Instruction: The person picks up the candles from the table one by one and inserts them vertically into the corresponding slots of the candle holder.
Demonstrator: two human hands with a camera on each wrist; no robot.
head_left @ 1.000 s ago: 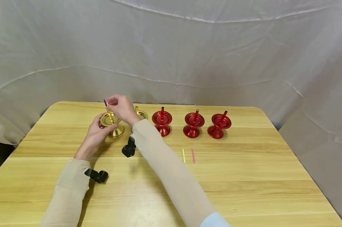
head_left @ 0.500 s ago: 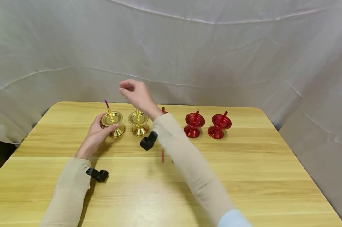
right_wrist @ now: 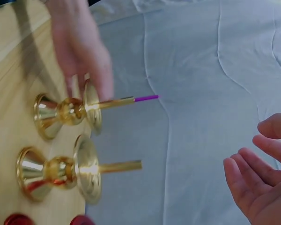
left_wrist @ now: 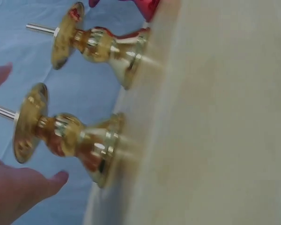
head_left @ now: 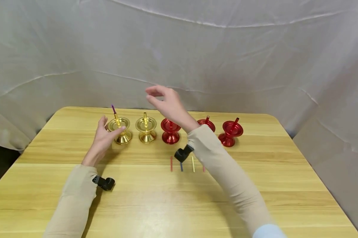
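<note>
At the left end of a row, a gold candle holder [head_left: 124, 138] stands upright with a purple candle [head_left: 113, 109] in its central tube. My left hand [head_left: 102, 140] is just left of it, thumb and fingers spread apart; the left wrist view shows a gap between the thumb [left_wrist: 56, 180] and the holder. My right hand [head_left: 170, 103] is raised above the red candle holder [head_left: 170, 138] in the middle, fingers loosely bent and holding nothing. To the right of the first holder stands a second gold candle holder [head_left: 147, 136], its tube [right_wrist: 124, 166] bare.
Two more red candle holders [head_left: 228, 140] stand on the right, one partly behind my right sleeve. Thin red [head_left: 171, 164], blue [head_left: 181, 168], yellow [head_left: 193, 164] and pink candles [head_left: 204, 169] lie in front on the wooden table [head_left: 137, 205]. A grey cloth [head_left: 196, 59] hangs behind.
My right hand has let go of the purple candle, risen and moved right. My left hand has loosened from the gold holder and drawn slightly away; the purple candle stays upright.
</note>
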